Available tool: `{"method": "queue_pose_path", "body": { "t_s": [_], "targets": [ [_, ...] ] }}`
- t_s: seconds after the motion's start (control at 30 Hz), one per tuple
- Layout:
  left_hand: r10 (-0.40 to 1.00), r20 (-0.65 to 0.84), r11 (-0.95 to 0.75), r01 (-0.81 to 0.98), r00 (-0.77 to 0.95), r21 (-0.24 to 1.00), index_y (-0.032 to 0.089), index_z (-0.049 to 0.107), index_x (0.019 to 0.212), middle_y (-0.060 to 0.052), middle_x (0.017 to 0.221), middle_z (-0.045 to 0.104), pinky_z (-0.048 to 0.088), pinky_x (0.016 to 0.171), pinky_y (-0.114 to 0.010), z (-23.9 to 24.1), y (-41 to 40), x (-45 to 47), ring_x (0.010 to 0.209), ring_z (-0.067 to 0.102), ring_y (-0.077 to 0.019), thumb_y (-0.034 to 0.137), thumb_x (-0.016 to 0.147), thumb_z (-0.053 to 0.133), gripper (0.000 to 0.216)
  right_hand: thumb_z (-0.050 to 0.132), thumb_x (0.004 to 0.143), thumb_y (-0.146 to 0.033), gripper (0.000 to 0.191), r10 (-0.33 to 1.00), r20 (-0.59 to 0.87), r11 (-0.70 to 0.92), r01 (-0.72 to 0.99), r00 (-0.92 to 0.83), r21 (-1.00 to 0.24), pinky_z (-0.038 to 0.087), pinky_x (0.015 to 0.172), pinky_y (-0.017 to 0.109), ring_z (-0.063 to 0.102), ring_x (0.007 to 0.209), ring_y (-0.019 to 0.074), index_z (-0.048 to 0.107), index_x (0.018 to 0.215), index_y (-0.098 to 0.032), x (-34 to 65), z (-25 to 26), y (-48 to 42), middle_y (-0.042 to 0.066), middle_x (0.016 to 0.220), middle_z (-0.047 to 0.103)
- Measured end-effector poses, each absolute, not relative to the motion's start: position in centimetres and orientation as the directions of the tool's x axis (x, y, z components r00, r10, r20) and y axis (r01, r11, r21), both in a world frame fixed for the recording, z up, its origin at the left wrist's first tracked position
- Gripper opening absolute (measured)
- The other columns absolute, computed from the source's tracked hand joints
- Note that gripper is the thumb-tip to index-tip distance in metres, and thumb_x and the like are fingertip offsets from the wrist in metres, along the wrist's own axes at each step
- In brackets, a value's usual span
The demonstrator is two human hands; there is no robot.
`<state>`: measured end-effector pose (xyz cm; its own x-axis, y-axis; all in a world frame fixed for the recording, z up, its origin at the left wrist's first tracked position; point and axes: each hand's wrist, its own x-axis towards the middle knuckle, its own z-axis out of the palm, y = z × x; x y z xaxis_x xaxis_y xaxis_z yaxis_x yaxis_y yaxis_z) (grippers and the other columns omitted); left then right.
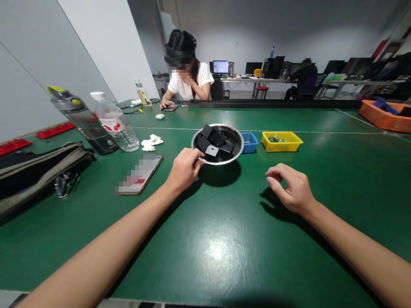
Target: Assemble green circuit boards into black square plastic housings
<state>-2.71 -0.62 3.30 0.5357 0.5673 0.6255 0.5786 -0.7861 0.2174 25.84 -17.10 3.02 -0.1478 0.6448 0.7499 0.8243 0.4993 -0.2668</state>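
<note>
My left hand (183,169) grips the near left rim of a round metal bowl (236,134) and holds it tilted a little above the green table (212,239); a dark shadow lies under it. Several small black block-shaped parts (214,143) fill the bowl. My right hand (290,188) hovers over the table to the right of the bowl, fingers loosely curled, holding nothing. A small blue tray (250,142) sits just behind the bowl, and a yellow tray (282,141) with small parts sits right of it.
A phone (139,174) lies left of my left hand. Two bottles (96,122), crumpled tissue (150,142) and a dark bag (38,167) stand further left. A person in white sits at the far side. An orange bin (385,115) is far right.
</note>
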Motion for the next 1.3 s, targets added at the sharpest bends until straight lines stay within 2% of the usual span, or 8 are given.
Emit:
{"method": "queue_pose_path", "body": {
  "t_s": [0.07, 0.2, 0.33, 0.47, 0.63, 0.87, 1.1, 1.3],
  "targets": [
    [0.393, 0.654, -0.886, 0.456, 0.646, 0.083, 0.017, 0.066, 0.095, -0.008, 0.085, 0.066, 0.050, 0.074, -0.032, 2.9, -2.1, -1.8, 0.084, 0.060, -0.0224, 0.020, 0.098, 0.049, 0.017, 0.059, 0.095, -0.025, 0.005, 0.559, 0.813, 0.507, 0.843, -0.161, -0.182, 0.049, 0.067, 0.030, 0.063, 0.069, 0.0184, 0.061, 0.096, -0.021, 25.4, 3.6, -17.6, 0.002, 0.077, 0.066],
    [0.188, 0.658, -0.956, 0.290, 0.730, -0.049, 0.016, 0.063, 0.094, -0.006, 0.081, 0.064, 0.049, 0.071, -0.029, 2.2, -5.0, 0.0, 0.080, 0.057, -0.0195, 0.012, 0.099, 0.045, 0.020, 0.069, 0.089, -0.037, 0.035, 0.588, 0.801, 0.408, 0.895, -0.107, -0.180, 0.053, 0.078, 0.038, 0.066, 0.087, 0.0253, 0.060, 0.117, -0.019, 24.6, 4.4, -18.1, 0.010, 0.098, 0.071],
    [0.117, 0.637, -0.965, 0.240, 0.762, -0.109, 0.016, 0.063, 0.091, -0.006, 0.080, 0.062, 0.047, 0.066, -0.028, 1.9, -6.7, 1.0, 0.076, 0.054, -0.0187, 0.009, 0.098, 0.046, 0.020, 0.071, 0.086, -0.035, 0.037, 0.714, 0.695, 0.314, 0.927, -0.090, -0.203, 0.053, 0.081, 0.042, 0.067, 0.090, 0.0280, 0.063, 0.118, -0.018, 24.1, 4.4, -18.0, 0.010, 0.098, 0.073],
    [0.127, 0.637, -0.967, 0.237, 0.761, -0.090, 0.016, 0.063, 0.092, -0.006, 0.079, 0.063, 0.048, 0.067, -0.028, 1.9, -6.6, 1.1, 0.077, 0.055, -0.0190, 0.009, 0.098, 0.045, 0.020, 0.068, 0.087, -0.026, 0.027, 0.677, 0.735, 0.359, 0.889, -0.038, -0.285, 0.053, 0.072, 0.035, 0.065, 0.074, 0.0205, 0.066, 0.113, -0.020, 24.2, 4.1, -18.1, 0.005, 0.087, 0.070],
    [0.270, 0.695, -0.934, 0.356, 0.667, 0.022, 0.015, 0.064, 0.096, -0.008, 0.084, 0.067, 0.051, 0.072, -0.032, 2.5, -4.1, 0.0, 0.081, 0.061, -0.0214, 0.014, 0.096, 0.048, 0.016, 0.068, 0.087, -0.025, 0.037, 0.533, 0.823, 0.448, 0.760, 0.196, -0.471, 0.056, 0.074, 0.036, 0.063, 0.077, 0.0188, 0.060, 0.124, -0.024, 25.0, 3.8, -18.4, 0.004, 0.099, 0.066],
    [0.764, 0.584, -0.554, 0.741, 0.272, 0.379, 0.017, 0.066, 0.098, -0.011, 0.100, 0.074, 0.052, 0.089, -0.040, 2.8, 2.0, -3.1, 0.096, 0.067, -0.0279, 0.026, 0.092, 0.057, 0.014, 0.064, 0.086, -0.018, 0.031, 0.679, 0.730, 0.473, 0.806, -0.077, -0.355, 0.057, 0.077, 0.032, 0.067, 0.083, 0.0190, 0.061, 0.117, -0.021, 24.2, 3.2, -18.2, 0.005, 0.101, 0.072],
    [0.882, 0.438, -0.381, 0.812, 0.175, 0.442, 0.016, 0.069, 0.102, -0.015, 0.104, 0.076, 0.053, 0.093, -0.044, 2.1, 4.7, -4.4, 0.102, 0.070, -0.0321, 0.034, 0.092, 0.056, 0.024, 0.063, 0.087, -0.019, 0.026, 0.812, 0.546, 0.485, 0.756, -0.204, -0.440, 0.056, 0.079, 0.032, 0.069, 0.086, 0.0202, 0.062, 0.113, -0.018, 23.0, 1.9, -17.8, 0.007, 0.096, 0.073],
    [0.894, 0.397, -0.391, 0.791, 0.206, 0.470, 0.016, 0.068, 0.121, -0.012, 0.105, 0.078, 0.052, 0.099, -0.041, 2.6, 4.0, -3.9, 0.102, 0.073, -0.0282, 0.030, 0.091, 0.051, 0.037, 0.064, 0.086, -0.019, 0.029, 0.860, 0.435, 0.478, 0.724, -0.269, -0.497, 0.054, 0.079, 0.031, 0.068, 0.087, 0.0194, 0.063, 0.115, -0.016, 22.8, 1.7, -17.8, 0.008, 0.099, 0.073]
  ]
}}
